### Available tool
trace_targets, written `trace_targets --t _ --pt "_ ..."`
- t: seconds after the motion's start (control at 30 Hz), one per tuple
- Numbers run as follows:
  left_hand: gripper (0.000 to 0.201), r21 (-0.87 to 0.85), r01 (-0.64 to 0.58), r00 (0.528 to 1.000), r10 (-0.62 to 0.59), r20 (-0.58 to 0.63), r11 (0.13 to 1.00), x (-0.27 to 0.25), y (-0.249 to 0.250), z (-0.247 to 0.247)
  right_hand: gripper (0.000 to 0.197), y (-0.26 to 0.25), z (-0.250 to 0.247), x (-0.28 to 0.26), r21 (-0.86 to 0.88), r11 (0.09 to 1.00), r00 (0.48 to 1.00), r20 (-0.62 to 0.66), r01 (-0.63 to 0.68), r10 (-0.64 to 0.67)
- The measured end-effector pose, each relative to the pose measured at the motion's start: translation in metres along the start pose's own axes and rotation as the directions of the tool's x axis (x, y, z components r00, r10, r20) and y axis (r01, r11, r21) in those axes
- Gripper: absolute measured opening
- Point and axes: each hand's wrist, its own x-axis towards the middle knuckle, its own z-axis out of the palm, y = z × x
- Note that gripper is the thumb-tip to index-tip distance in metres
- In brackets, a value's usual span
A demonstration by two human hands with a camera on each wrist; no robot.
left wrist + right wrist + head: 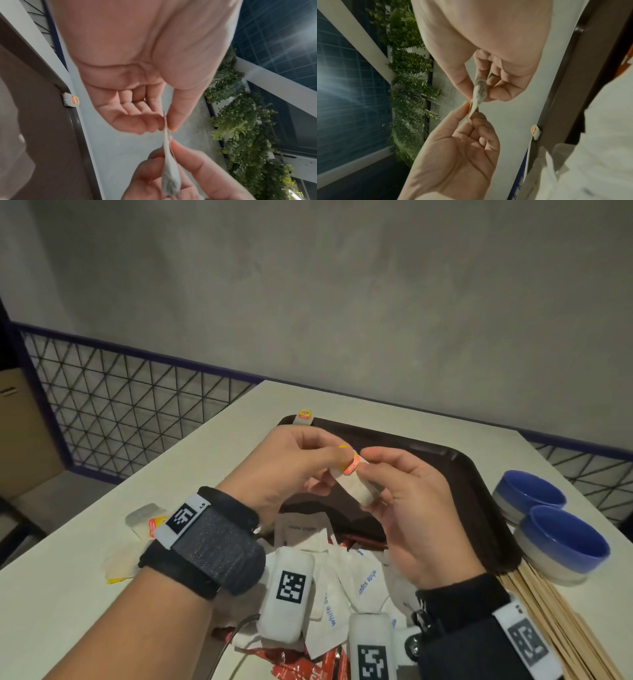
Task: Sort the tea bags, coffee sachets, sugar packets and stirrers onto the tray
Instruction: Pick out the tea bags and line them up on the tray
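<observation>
Both hands hold one white tea bag (356,491) in the air above the dark brown tray (462,474). My left hand (342,462) pinches its top end by the red and yellow tag (352,465). My right hand (370,477) pinches the bag's body between thumb and fingers. The left wrist view shows the tea bag (169,173) edge on, with the left hand (167,124) above it and the right hand (164,150) below. In the right wrist view the right hand (482,89) grips the tea bag (479,90). A second tea bag (303,417) lies on the tray's far left corner.
White sugar packets (363,577) and red coffee sachets (308,662) are heaped at the tray's near edge. Wooden stirrers (548,611) lie to the right, behind them two blue bowls (565,539). More tea bags (144,518) lie on the white table at the left.
</observation>
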Motion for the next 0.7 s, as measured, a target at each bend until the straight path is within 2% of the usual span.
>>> trace_targets --t 0.17,0.37,0.47,0.57,0.7 --pt "0.007 -0.083 -0.05 0.998 0.046 -0.043 0.995 0.0011 0.0 -0.0018 0.011 -0.0028 -0.0005 -0.0005 0.002 1.0 0.998 0.051 -0.029 0.029" --pt "0.035 -0.174 -0.08 0.997 0.082 0.005 0.982 0.001 -0.0005 0.0005 0.011 -0.0027 -0.0005 -0.0002 -0.056 0.997 0.998 0.047 -0.047 0.049" --pt "0.044 -0.174 -0.091 0.995 0.096 0.02 0.98 0.0006 -0.0003 -0.0016 0.01 -0.003 -0.0016 -0.0002 0.005 0.999 0.999 0.014 -0.042 0.042" --pt "0.039 -0.171 -0.093 0.995 0.099 0.032 0.981 0.0009 -0.0013 -0.0028 0.009 -0.0053 -0.0034 -0.0004 0.063 0.996 0.997 -0.02 -0.071 0.072" --pt "0.031 -0.177 -0.11 0.994 0.113 0.007 0.978 0.0013 -0.0026 0.0 0.006 -0.0072 -0.0028 -0.0017 0.018 0.997 0.997 -0.033 -0.069 0.069"
